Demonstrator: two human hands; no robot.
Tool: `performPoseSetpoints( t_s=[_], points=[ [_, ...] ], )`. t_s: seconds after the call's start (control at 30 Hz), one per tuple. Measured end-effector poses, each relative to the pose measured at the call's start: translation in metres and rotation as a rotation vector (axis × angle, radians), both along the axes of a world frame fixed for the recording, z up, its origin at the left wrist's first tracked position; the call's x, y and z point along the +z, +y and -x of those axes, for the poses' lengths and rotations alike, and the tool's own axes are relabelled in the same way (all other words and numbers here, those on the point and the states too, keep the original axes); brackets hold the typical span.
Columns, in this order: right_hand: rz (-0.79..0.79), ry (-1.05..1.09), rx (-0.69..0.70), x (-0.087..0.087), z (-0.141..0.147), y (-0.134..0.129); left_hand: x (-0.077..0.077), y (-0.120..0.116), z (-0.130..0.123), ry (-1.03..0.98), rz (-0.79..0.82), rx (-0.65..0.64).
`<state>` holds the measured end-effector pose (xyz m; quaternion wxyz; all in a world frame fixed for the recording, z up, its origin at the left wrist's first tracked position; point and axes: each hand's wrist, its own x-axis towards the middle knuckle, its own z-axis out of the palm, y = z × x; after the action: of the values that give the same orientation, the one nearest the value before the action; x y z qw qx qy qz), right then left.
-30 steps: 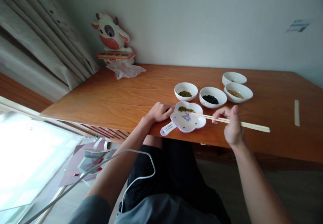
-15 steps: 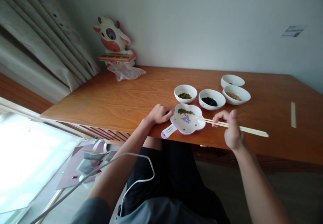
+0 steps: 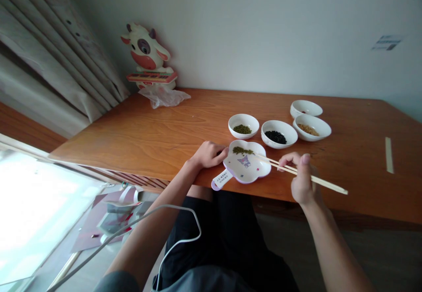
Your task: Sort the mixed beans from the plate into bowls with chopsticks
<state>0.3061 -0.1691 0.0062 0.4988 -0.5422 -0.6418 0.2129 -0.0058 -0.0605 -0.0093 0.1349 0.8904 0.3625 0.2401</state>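
A flower-shaped white plate with a purple rim point(image 3: 249, 171) lies at the table's front edge, green beans point(image 3: 243, 150) in its upper part. My left hand point(image 3: 210, 154) rests on the table with its fingertips at the plate's left rim. My right hand point(image 3: 301, 175) is closed round a pair of light chopsticks point(image 3: 325, 183), whose tips are over the plate beside the beans. Behind the plate stand a white bowl of green beans point(image 3: 243, 126) and a white bowl of black beans point(image 3: 279, 134). Further right is a white bowl with yellowish bits point(image 3: 311, 127).
Another white bowl point(image 3: 306, 108) stands at the back right. A cow toy with a keyboard point(image 3: 148, 59) and a clear plastic bag point(image 3: 165, 97) are at the back left. A white cable point(image 3: 180, 206) crosses before my left forearm.
The view has shifted slightly, so the table things appear lower. The chopsticks slant a little more steeply, their tips still over the plate. My left hand stays at its rim.
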Motion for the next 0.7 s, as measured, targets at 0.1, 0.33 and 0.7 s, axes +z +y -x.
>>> performPoseSetpoints(
  t_s=[0.1, 0.33, 0.7],
  points=[
    [-0.006, -0.014, -0.025, -0.003, 0.001, 0.003, 0.000, 0.000, 0.000, 0.007, 0.005, -0.003],
    [-0.004, -0.012, -0.010, -0.003, 0.004, 0.007, -0.002, 0.001, 0.002, 0.015, 0.015, -0.015],
    [-0.110, 0.131, -0.075, -0.004, 0.006, 0.011, 0.001, -0.001, 0.001, -0.002, 0.016, -0.009]
  ],
)
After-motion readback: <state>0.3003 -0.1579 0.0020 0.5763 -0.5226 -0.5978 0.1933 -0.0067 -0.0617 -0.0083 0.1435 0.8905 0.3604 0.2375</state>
